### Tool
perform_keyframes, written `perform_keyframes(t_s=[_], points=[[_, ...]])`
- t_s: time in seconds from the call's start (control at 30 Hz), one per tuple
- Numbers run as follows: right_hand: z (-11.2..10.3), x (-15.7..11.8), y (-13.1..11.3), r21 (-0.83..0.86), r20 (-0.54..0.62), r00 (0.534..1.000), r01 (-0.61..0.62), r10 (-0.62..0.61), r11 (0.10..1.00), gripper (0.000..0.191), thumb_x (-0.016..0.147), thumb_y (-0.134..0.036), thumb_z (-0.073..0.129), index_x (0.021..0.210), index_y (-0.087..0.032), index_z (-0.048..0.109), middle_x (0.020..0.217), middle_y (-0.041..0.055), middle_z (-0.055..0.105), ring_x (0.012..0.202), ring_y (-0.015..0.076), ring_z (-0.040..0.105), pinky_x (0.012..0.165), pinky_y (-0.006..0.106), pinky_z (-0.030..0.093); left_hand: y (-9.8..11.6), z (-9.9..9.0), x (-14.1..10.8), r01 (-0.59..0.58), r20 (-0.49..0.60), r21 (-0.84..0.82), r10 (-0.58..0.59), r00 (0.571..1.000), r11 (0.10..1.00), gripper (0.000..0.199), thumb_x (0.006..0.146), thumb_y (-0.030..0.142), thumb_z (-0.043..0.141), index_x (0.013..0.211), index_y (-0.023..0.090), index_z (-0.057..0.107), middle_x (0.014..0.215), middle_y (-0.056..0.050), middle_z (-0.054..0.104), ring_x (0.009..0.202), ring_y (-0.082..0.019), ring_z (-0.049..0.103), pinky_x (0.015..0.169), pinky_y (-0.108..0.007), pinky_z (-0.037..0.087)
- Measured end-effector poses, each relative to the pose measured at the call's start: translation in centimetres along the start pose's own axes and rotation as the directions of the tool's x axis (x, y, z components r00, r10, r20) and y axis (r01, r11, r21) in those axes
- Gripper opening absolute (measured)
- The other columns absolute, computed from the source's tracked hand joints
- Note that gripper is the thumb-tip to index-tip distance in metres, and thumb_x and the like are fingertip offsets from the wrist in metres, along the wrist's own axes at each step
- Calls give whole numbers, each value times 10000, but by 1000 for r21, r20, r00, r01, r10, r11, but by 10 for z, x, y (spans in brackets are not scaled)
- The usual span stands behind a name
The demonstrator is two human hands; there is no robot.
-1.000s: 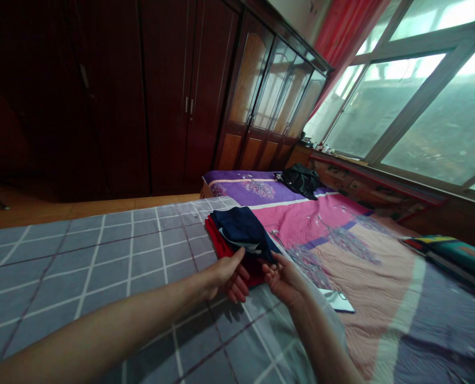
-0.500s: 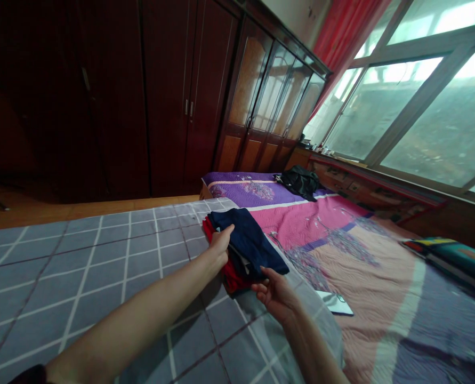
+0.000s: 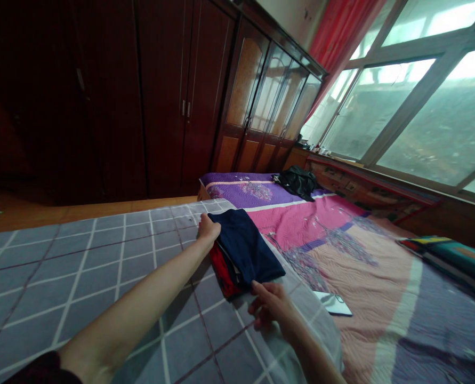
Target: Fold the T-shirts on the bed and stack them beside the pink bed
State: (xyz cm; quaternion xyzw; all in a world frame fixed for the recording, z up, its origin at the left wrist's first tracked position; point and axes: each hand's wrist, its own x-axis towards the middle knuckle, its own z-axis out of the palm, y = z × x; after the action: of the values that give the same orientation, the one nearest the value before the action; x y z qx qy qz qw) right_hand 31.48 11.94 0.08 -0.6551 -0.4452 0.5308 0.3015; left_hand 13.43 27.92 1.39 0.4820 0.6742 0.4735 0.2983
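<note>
A folded navy blue garment [image 3: 247,245] lies on top of red folded cloth [image 3: 221,269] on a grey checked bedspread. At the far left corner of the pile, my left hand [image 3: 209,229] is closed on the navy garment, its thumb on top and the fingers mostly hidden. My right hand [image 3: 275,306] is at the near edge, one fingertip touching the navy cloth. Its other fingers are loosely bent and apart, below that edge. A pale layer shows between the navy and red fabric.
The grey checked bedspread [image 3: 137,261] borders a purple, pink and peach quilt [image 3: 365,282]. On the quilt are a white flat item [image 3: 335,304], a dark crumpled cloth [image 3: 299,181] and a folded teal textile [image 3: 453,256]. Dark wardrobes [image 3: 161,106] stand behind; windows [image 3: 421,112] are at right.
My left hand has shifted left to the pile's far corner. The right hand has moved slightly nearer me and its fingers have spread. The navy garment's near edge now lies lower over the red cloth.
</note>
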Motion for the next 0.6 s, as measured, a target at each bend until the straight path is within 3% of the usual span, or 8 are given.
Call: perform_keyframes(t_s=[0.07,0.13,0.23,0.3,0.33,0.4,0.5,0.6], points=[[-17,-4,-10,-310,-113,983,102,-143,945,421,776,-580,488,685,-174,557,565,35,632,384,143,559,348,223,355,6,-5,-6,-120,9,108,120,993,987,644,735,68,524,1342,109,315,1317,-205,462,1236,-311,437,1002,-444,360],[-31,-2,-27,-547,-239,897,193,-372,815,409,808,-538,461,668,-181,604,590,40,639,501,167,610,458,252,416,15,-5,-15,-296,75,194,287,955,935,643,762,76,484,1372,133,291,1408,-169,375,1322,-273,325,1086,-422,253],[-38,19,-54,-722,-290,740,248,-607,646,321,846,-423,449,874,-197,675,740,54,689,730,218,656,659,313,469,26,2,-30,-549,284,248,482,829,798,521,791,155,507,1303,201,428,1424,-72,400,1356,-204,271,1137,-349,144],[-32,44,-68,-766,-233,689,305,-687,566,330,862,-343,432,1066,-190,641,959,83,696,905,230,641,799,351,466,25,9,-38,-646,409,263,523,747,717,468,788,245,558,1250,196,500,1430,-71,409,1374,-208,242,1148,-355,84],[-28,58,-74,-777,-187,675,343,-714,528,350,866,-309,425,1134,-184,612,1080,96,668,1007,225,609,875,359,444,21,13,-40,-670,453,276,521,723,689,492,776,289,586,1251,184,508,1441,-88,397,1385,-226,217,1149,-377,54],[-18,86,-81,-791,-88,672,402,-736,461,376,869,-271,430,1203,-184,577,1261,96,579,1178,202,509,998,351,367,9,17,-43,-678,503,319,488,713,662,590,752,370,621,1284,149,493,1452,-138,372,1396,-287,177,1138,-455,19],[-6,122,-82,-810,16,699,428,-715,400,402,886,-283,436,1262,-188,546,1384,74,476,1300,191,381,1080,352,264,-10,20,-44,-647,520,391,423,742,654,724,741,510,595,1335,122,455,1462,-188,334,1388,-384,133,1099,-569,12],[-1,146,-72,-833,33,742,391,-670,392,467,911,-353,425,1335,-163,472,1441,98,399,1345,234,308,1095,411,218,-23,22,-43,-624,513,447,388,766,641,833,731,604,542,1398,130,380,1499,-186,252,1391,-404,81,1091,-579,-1]])
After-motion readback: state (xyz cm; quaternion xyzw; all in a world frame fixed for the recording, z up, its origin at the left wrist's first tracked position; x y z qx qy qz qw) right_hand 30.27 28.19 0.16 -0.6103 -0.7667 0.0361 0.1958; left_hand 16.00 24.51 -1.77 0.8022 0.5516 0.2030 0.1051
